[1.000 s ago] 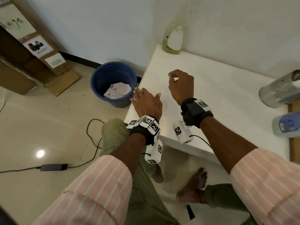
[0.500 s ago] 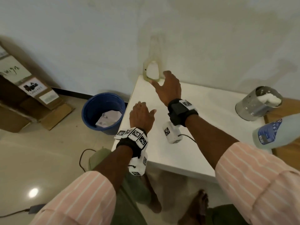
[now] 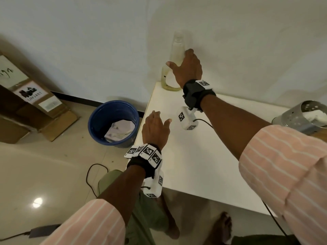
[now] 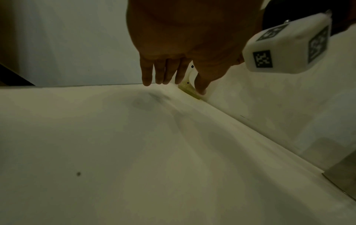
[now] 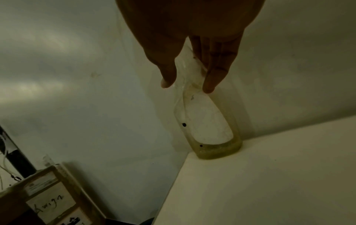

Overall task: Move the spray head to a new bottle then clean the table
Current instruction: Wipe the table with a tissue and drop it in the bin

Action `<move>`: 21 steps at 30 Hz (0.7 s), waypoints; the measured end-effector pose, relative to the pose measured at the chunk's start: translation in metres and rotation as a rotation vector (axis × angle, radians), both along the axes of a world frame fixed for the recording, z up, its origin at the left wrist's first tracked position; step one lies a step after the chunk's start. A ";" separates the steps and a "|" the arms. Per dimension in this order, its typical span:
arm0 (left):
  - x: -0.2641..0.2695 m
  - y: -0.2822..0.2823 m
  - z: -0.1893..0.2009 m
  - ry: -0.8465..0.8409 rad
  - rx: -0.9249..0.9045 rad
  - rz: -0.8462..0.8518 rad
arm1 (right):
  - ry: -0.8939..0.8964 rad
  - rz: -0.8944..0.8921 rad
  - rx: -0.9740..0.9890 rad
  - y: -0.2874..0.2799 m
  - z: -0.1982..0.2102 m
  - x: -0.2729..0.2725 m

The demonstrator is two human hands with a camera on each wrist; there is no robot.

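Note:
A clear bottle (image 3: 177, 44) with a little yellowish liquid at its bottom stands at the white table's (image 3: 194, 165) far left corner, against the wall. No spray head shows on it. My right hand (image 3: 178, 58) reaches its narrow upper part. In the right wrist view the thumb lies left of the bottle (image 5: 208, 126) and the straight fingers right of it, so the right hand (image 5: 187, 85) straddles the neck. My left hand (image 3: 160, 117) hovers flat over the table's left edge, fingers straight, holding nothing. The left wrist view shows the left hand (image 4: 177, 86) with the bottle (image 4: 189, 89) beyond it.
A blue bucket (image 3: 113, 122) with a crumpled cloth inside stands on the floor left of the table. A perforated metal can (image 3: 299, 119) holding something white sits at the table's right end. Cardboard boxes (image 3: 31, 106) lean at the far left. A cable (image 3: 92, 174) runs across the floor.
My right hand has travelled from the middle of the table to the bottle at the far corner and spread round its neck. The left hand has stayed near the left edge.

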State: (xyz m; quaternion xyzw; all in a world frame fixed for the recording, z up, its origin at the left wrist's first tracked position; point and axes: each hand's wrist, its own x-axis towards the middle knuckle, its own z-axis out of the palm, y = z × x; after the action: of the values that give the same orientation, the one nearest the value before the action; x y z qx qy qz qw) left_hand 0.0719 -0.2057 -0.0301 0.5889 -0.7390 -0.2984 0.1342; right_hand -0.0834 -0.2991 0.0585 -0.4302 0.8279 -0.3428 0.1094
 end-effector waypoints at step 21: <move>0.046 -0.001 -0.020 -0.185 -0.084 -0.071 | -0.127 0.518 0.165 -0.005 -0.030 0.120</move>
State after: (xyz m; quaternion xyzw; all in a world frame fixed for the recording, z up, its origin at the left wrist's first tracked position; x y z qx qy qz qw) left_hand 0.1180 -0.2071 -0.0500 0.5814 -0.7804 -0.2159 0.0793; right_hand 0.0366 -0.3039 0.0287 -0.5950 0.7068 -0.2612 0.2796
